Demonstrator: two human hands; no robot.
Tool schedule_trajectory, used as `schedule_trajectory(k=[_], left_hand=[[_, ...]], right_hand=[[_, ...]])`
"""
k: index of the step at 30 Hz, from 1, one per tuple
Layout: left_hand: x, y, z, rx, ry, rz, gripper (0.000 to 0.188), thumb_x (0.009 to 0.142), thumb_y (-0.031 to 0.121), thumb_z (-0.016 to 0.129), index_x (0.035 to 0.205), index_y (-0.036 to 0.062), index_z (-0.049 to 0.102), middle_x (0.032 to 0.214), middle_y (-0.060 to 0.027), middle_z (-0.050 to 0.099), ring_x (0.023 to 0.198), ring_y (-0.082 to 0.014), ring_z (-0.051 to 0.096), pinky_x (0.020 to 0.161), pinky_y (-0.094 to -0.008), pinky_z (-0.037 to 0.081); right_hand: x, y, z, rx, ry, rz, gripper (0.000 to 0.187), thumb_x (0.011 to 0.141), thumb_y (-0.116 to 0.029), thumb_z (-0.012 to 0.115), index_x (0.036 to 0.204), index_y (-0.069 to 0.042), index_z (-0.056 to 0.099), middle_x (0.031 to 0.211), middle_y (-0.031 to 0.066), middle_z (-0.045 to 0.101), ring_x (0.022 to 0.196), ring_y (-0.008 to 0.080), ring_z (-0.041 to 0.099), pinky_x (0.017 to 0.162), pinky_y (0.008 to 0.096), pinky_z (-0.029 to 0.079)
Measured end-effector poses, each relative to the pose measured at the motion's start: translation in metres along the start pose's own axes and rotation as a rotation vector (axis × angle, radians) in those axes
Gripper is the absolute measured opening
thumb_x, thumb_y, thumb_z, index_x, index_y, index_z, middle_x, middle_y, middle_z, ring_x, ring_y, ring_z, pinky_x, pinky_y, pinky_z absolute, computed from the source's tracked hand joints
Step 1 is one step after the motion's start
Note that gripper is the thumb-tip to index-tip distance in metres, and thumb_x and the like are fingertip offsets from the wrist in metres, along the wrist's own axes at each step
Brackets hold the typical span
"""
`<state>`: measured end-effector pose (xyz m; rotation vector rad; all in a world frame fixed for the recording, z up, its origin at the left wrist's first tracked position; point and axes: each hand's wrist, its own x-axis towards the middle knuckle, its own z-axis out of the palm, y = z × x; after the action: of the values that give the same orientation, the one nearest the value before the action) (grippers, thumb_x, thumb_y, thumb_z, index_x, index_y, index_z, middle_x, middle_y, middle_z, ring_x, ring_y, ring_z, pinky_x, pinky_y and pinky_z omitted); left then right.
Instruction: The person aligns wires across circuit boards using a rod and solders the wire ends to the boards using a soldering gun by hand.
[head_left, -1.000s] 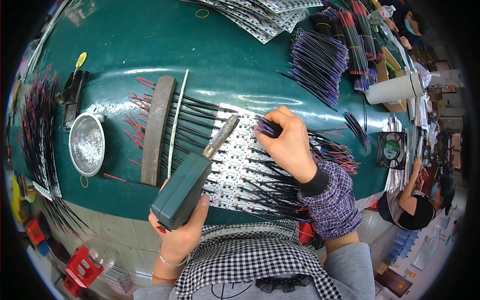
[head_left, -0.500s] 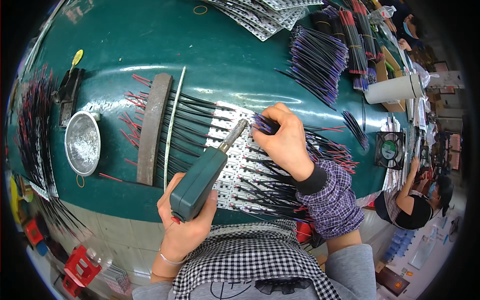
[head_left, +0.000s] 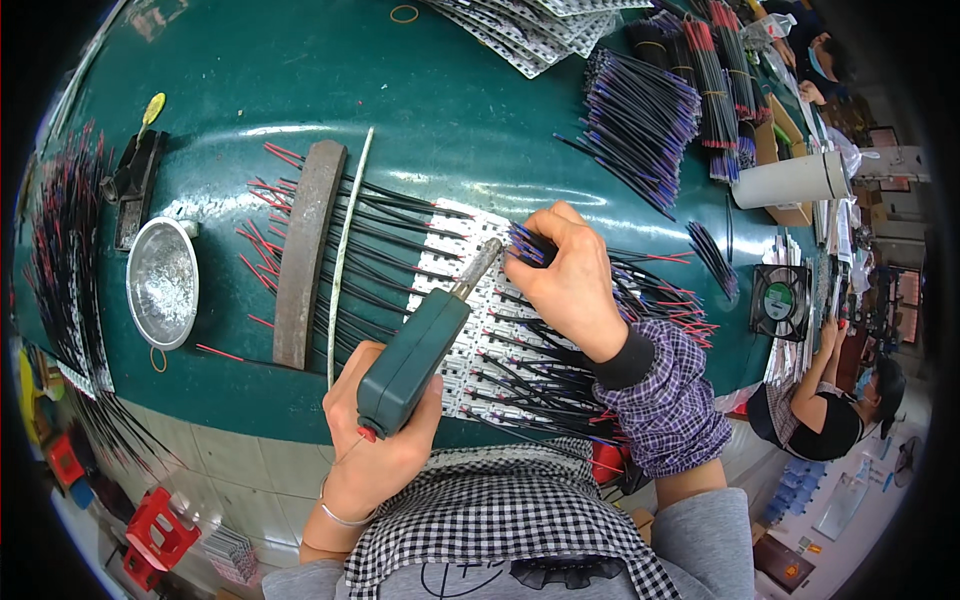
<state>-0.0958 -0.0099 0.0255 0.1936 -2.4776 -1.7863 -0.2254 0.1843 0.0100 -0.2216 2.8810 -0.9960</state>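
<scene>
In my left hand [head_left: 375, 440] is a green soldering gun [head_left: 412, 360], fingers wrapped round its body. Its metal tip [head_left: 484, 262] reaches up and right to the white circuit board panel [head_left: 458, 345], close to my right fingertips. My right hand [head_left: 570, 275] pinches a small bunch of black wires [head_left: 533, 243] with blue-purple ends over the panel's upper right part. Black wires run out from both sides of the panel. A grey metal bar [head_left: 308, 255] and a thin pale rod [head_left: 350, 250] lie across the wires on the left.
At the left stand a metal bowl [head_left: 163, 285] and a dark small tray [head_left: 138, 195]. Wired boards [head_left: 70, 270] lie at the far left. Stacked boards [head_left: 545, 35], wire bundles [head_left: 640, 125], a white cylinder [head_left: 790, 180] and a small fan [head_left: 780, 302] occupy the back and right. A co-worker [head_left: 835, 405] sits at right.
My left hand has shifted slightly right with the soldering gun, bringing the tip nearer my right fingertips. My right hand stays nearly still, still pinching the wires.
</scene>
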Motion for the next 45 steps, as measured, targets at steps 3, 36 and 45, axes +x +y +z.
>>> schedule_trajectory(k=[3,36,45], left_hand=[[0.0,-0.002,0.001,-0.032,0.025,0.013,0.014,0.08,-0.007,0.073,0.093,-0.0042,0.068,0.082,-0.0088,0.06,0.066,-0.0153,0.057,0.058,-0.0298,0.045],[-0.003,0.008,0.004,0.042,0.066,0.117,0.012,0.079,-0.007,0.072,0.089,-0.0032,0.066,0.084,-0.0112,0.062,0.067,-0.0201,0.059,0.062,-0.0301,0.047],[-0.039,0.001,-0.005,-0.093,0.285,-0.153,0.017,0.079,0.003,0.081,0.093,-0.0013,0.072,0.081,-0.0078,0.069,0.063,-0.0181,0.063,0.059,-0.0299,0.049]], right_hand=[[0.0,0.0,0.001,-0.013,0.005,-0.007,0.021,0.072,-0.011,0.076,0.088,0.001,0.069,0.09,0.014,0.06,0.084,0.0353,0.063,0.074,0.045,0.05],[0.021,0.009,-0.012,-0.004,-0.226,-0.123,0.022,0.077,-0.013,0.072,0.086,0.005,0.065,0.088,0.0192,0.059,0.087,0.0397,0.06,0.078,0.0485,0.048],[0.016,0.007,-0.011,-0.068,-0.175,-0.16,0.019,0.077,-0.012,0.07,0.085,0.005,0.065,0.088,0.0202,0.059,0.089,0.0409,0.061,0.078,0.0501,0.048]])
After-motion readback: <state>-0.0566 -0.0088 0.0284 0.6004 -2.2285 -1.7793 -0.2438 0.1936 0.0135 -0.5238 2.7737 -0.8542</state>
